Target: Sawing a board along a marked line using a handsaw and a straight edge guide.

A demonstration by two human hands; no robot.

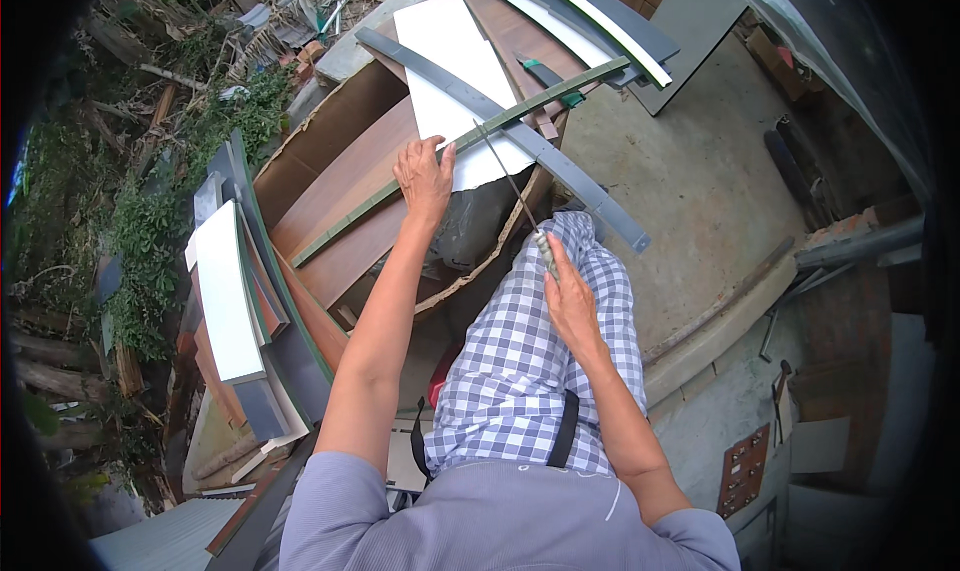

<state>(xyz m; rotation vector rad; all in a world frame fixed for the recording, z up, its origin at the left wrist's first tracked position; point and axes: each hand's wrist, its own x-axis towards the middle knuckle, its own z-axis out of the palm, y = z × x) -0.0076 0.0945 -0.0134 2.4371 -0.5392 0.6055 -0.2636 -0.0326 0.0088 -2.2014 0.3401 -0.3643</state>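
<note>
My left hand [425,179] grips a long, narrow green strip [350,219] between thumb and fingers. The strip lies slantwise over brown boards and a white panel [455,51], with short marks along its upper face. In my right hand [572,301], above my knee, is the pale, ridged handle of a thin metal-shafted tool [515,191]. Its shaft slants up and left, the tip at or very near the strip; its exact kind is unclear. A flat grey bar [580,181] crosses under the strip.
An open cardboard box [330,131] holds brown boards [350,176]. Offcut panels [228,291] are stacked at left, with more white and grey strips [590,21] at the far side. Plants and debris lie at far left. Concrete floor [690,191] spreads to the right, bounded by a raised ledge [725,311].
</note>
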